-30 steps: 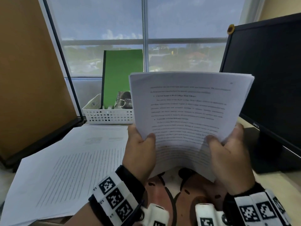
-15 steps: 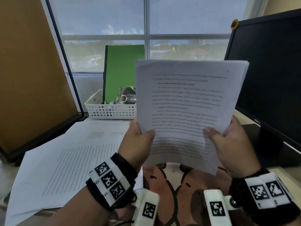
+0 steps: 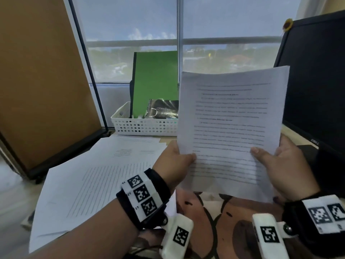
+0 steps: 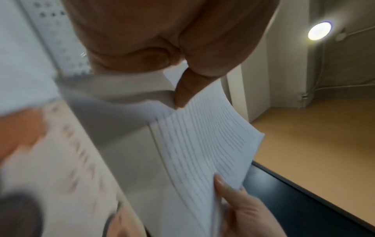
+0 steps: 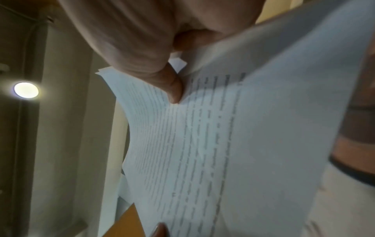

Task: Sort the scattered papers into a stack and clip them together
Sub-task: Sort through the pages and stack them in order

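A stack of printed papers point(image 3: 231, 128) stands nearly upright in the air above the desk, its printed face toward the person, top edge leaning slightly to the right. The left hand point(image 3: 173, 161) pinches the stack's lower left edge: the thumb point(image 3: 188, 157) lies across the front page, the other fingers hidden behind the sheets. The right hand point(image 3: 283, 165) pinches the lower right edge in the same way, its thumb point(image 3: 259, 152) on the front and the fingers behind. In the left wrist view the thumb tip point(image 4: 182, 93) presses into the page near its edge; the right wrist view shows the right thumb point(image 5: 172, 86) dug into the sheets, whose edges fan slightly apart.

More loose papers point(image 3: 89, 184) lie spread flat on the desk to the left, below the left forearm. Behind them a white perforated basket point(image 3: 141, 126) holds a green folder point(image 3: 155, 81) standing upright and a dark spiral notebook point(image 3: 162, 109). A black monitor point(image 3: 315, 81) stands to the right of the stack.
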Motion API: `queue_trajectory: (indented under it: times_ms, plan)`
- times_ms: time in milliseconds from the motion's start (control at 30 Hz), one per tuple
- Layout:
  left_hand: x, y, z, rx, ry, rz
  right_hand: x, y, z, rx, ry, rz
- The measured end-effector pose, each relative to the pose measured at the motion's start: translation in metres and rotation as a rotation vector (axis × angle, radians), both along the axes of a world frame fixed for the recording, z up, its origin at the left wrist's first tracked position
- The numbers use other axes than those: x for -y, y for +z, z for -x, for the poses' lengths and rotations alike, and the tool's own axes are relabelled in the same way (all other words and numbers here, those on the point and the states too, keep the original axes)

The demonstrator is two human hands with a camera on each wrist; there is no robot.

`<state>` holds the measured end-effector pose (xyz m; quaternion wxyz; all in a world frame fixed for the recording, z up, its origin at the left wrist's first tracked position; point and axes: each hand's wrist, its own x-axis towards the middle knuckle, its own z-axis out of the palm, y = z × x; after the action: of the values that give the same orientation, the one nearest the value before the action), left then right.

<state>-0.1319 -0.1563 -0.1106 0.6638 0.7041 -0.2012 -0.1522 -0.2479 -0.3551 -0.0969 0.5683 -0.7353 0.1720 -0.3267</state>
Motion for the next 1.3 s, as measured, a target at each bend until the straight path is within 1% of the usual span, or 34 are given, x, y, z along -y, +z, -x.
queue_trajectory:
  times_ms: [67,133,200,233,267,300,333,400,433,467,633,733,800,867,933,1067,1100,1133,1200,1300]
  plan:
    - [-0.004,0.017,-0.013,0.033,-0.005,0.009,0.007,0.014,-0.01,0.07,0.008,-0.007]
    - [-0.015,0.041,-0.036,0.051,0.027,-0.007,0.018,0.027,-0.025,0.139,0.019,-0.048]
    - [-0.036,0.064,-0.063,0.099,0.096,-0.103,0.032,0.034,-0.041,0.229,0.058,-0.138]
    - [-0.048,0.07,-0.078,0.159,0.131,-0.203,0.039,0.034,-0.049,0.269,0.084,-0.19]
    - [-0.059,0.07,-0.093,0.24,0.141,-0.36,0.046,0.029,-0.055,0.293,0.109,-0.246]
    - [-0.07,0.067,-0.105,0.324,0.108,-0.578,0.051,0.022,-0.06,0.307,0.134,-0.295]
    - [-0.078,0.06,-0.114,0.384,0.036,-0.822,0.057,0.013,-0.065,0.314,0.16,-0.333]
    - [-0.088,0.041,-0.124,0.434,-0.164,-1.263,0.066,-0.005,-0.072,0.294,0.203,-0.405]
    - [-0.091,0.033,-0.126,0.448,-0.242,-1.412,0.069,-0.011,-0.074,0.275,0.218,-0.439]
    - [-0.092,0.027,-0.126,0.462,-0.285,-1.487,0.071,-0.016,-0.075,0.26,0.23,-0.466]
    - [-0.092,0.024,-0.136,0.437,-0.258,-1.513,0.08,-0.027,-0.077,0.229,0.303,-0.537]
    - [-0.091,0.022,-0.144,0.382,-0.259,-1.533,0.082,-0.029,-0.08,0.198,0.315,-0.583]
    - [-0.088,0.022,-0.144,0.447,-0.284,-1.577,0.081,-0.03,-0.081,0.192,0.333,-0.591]
    - [-0.088,0.027,-0.146,0.524,-0.264,-1.577,0.078,-0.03,-0.081,0.204,0.349,-0.579]
    - [-0.095,0.044,-0.154,0.546,-0.176,-1.511,0.075,-0.029,-0.08,0.224,0.348,-0.572]
    - [-0.116,0.089,-0.179,0.618,0.113,-1.426,0.066,-0.022,-0.075,0.233,0.389,-0.545]
    - [-0.118,0.096,-0.182,0.614,0.142,-1.402,0.063,-0.02,-0.074,0.236,0.402,-0.547]
    - [-0.119,0.099,-0.182,0.606,0.129,-1.406,0.062,-0.019,-0.074,0.238,0.413,-0.549]
    - [-0.115,0.093,-0.181,0.579,0.038,-1.48,0.06,-0.019,-0.074,0.234,0.421,-0.544]
    - [-0.101,0.065,-0.179,0.575,-0.101,-1.593,0.065,-0.022,-0.076,0.232,0.378,-0.55]
